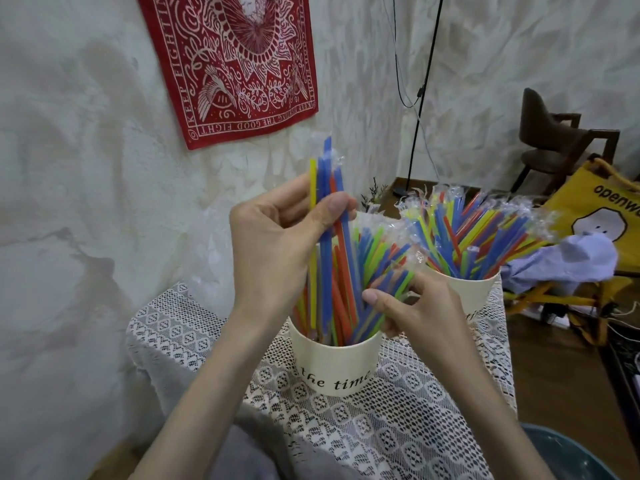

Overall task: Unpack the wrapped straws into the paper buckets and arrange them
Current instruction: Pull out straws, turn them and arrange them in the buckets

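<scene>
Two cream paper buckets stand on a lace-covered table (408, 427). The near bucket (334, 367), printed "the time", is full of coloured wrapped straws. My left hand (273, 244) grips a small upright bunch of blue, yellow and orange straws (325, 174) above that bucket, thumb across them. My right hand (408, 303) pinches several blue and green straws (391, 282) that lean to the right over the near bucket's rim. The far bucket (471, 292) at the right holds a spread fan of wrapped straws (485, 230).
A red patterned cloth (235, 64) hangs on the white wall. A yellow bag (595, 209) with pale cloth sits at the right, beside a dark chair (554, 140). A black lamp pole (420, 98) stands behind the table. A blue rim (571, 448) shows at bottom right.
</scene>
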